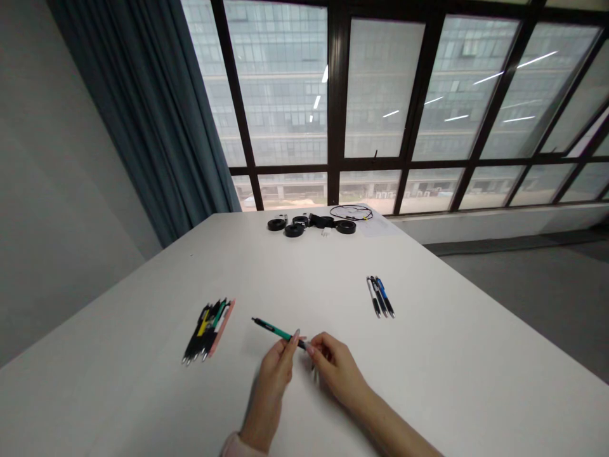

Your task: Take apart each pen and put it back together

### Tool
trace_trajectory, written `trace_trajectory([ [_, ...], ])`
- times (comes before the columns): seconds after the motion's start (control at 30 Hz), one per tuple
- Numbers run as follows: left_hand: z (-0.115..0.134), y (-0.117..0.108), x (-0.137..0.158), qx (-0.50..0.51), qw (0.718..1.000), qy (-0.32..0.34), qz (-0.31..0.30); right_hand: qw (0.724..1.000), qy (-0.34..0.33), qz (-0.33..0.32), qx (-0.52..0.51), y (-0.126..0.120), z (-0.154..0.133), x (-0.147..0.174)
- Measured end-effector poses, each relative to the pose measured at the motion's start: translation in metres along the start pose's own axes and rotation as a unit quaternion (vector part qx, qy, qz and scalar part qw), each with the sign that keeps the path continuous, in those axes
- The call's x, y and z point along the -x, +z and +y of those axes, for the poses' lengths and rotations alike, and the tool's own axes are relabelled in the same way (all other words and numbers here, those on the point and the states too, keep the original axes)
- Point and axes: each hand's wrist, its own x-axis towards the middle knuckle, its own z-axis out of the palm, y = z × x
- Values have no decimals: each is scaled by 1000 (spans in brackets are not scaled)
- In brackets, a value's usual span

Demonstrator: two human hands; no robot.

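A green and black pen (278, 331) is held above the white table, its dark end pointing left and away. My left hand (275, 374) is closed on the pen, thumb and fingers pinching it near its front part. My right hand (339, 368) is also closed, its fingertips pinching the pen's near end, so the tip is hidden. Below the right hand a small whitish thing (314, 376) shows in part; its kind I cannot make out. To the left lies a row of several pens (204, 333), black, yellow, green and pink. Another group of pens (380, 296), white, black and blue, lies to the right.
At the far end of the white table (295, 273) lie several black rolls (294, 230), a white plug-like piece (326, 232), a coiled black cable (351, 212) and a pale sheet (380, 226). Behind stand windows and a blue curtain (157, 114).
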Motion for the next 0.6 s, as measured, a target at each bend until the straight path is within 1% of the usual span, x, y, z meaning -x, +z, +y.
trace_trajectory([
  [0.1,0,0,-1,0,1000,5,6,1000,-4,-7,-21,0,2,-1],
  [0.27,-1,0,0,-2,1000,11,5,1000,10,-3,-29,0,5,-2],
  [0.43,-2,1,-1,1,1000,-2,3,1000,20,-2,-23,-1,5,-2],
  [0.6,3,0,0,24,999,9,27,1000,23,8,-16,-2,8,-4],
])
